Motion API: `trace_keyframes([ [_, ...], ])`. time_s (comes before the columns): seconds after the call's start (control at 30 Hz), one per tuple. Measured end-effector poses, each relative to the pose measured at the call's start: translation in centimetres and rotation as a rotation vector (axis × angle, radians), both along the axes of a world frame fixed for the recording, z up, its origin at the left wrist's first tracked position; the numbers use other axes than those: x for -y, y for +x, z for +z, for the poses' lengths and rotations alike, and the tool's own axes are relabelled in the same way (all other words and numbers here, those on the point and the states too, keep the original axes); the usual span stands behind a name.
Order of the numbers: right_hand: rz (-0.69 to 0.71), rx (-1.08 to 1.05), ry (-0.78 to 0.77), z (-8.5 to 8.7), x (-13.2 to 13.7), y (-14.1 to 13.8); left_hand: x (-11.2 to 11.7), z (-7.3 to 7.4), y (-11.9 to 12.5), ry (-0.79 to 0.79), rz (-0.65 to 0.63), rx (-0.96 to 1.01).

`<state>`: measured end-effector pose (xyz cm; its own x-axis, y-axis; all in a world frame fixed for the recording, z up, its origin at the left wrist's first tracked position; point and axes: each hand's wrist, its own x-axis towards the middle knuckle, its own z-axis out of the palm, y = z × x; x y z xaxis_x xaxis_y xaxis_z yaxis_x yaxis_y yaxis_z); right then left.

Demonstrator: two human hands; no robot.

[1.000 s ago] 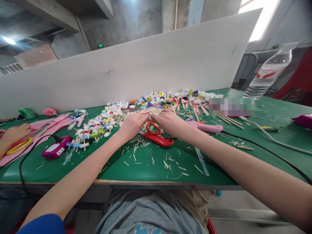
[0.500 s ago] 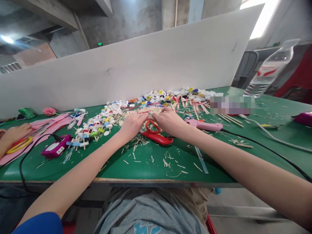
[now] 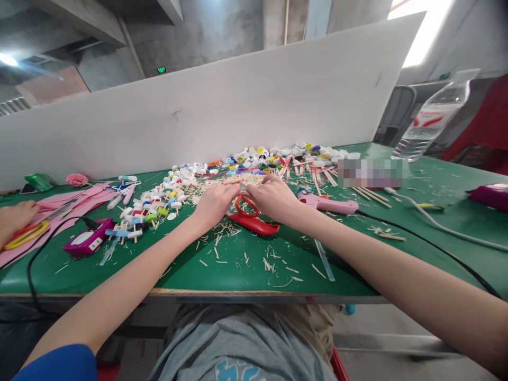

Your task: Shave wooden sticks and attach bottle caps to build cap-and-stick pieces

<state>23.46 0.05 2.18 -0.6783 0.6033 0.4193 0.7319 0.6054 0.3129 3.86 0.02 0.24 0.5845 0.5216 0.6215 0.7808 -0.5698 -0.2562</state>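
Green-topped workbench (image 3: 186, 275), strewn with pale wood shavings and backed by a long white partition board (image 3: 238, 116). Bearings are taken from the point where the person's fingertips meet.

- 9 o'clock, far: co-worker's hand (image 3: 11, 218) on pink paper sheets (image 3: 79, 198), beside yellow-looped scissors (image 3: 26, 235).
- 8 o'clock: magenta plastic device with a white label (image 3: 85, 239), black cable attached.
- 9 o'clock, near: coloured bottle caps fixed on short wooden sticks (image 3: 153, 209), laid in rows.
- Left hand (image 3: 214, 203): palm down, fingers curled almost closed, tips pinched on a small pale piece (image 3: 242, 186).
- Small pale piece: at centre, held between the tips of both hands, equally near each. Too small to identify.
- Red-handled scissors (image 3: 254, 222): flat on the bench at 6 o'clock, just below the fingertips, in the gap between the wrists. The loop grip is nearest the fingers and the long axis runs from 10 to 4 o'clock. The far end lies towards the right wrist, so the right hand is nearer. Contact with either hand cannot be told.
- Right hand (image 3: 273, 198): palm down, fingers drawn in, tips pinched on the same piece.
- 5 o'clock: clear plastic glue stick (image 3: 324, 259).
- 3 o'clock: pink plastic glue gun (image 3: 329, 205), corded.
- 1 o'clock: heap of loose coloured caps (image 3: 278, 154) and bare wooden sticks (image 3: 327, 177).
- 2 o'clock, far: clear plastic water bottle (image 3: 431, 124).
- 3 o'clock, far: purple plastic device (image 3: 490, 194).
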Motion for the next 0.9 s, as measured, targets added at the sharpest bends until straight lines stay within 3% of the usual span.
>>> trace_keyframes([
  [0.33,0.063,-0.021,-0.011,-0.15,0.18,-0.29,0.34,-0.04,-0.35,0.028,-0.036,-0.003],
  [0.9,0.029,-0.038,-0.039,-0.7,0.03,-0.89,-0.39,-0.74,-0.92,0.02,-0.073,0.029],
])
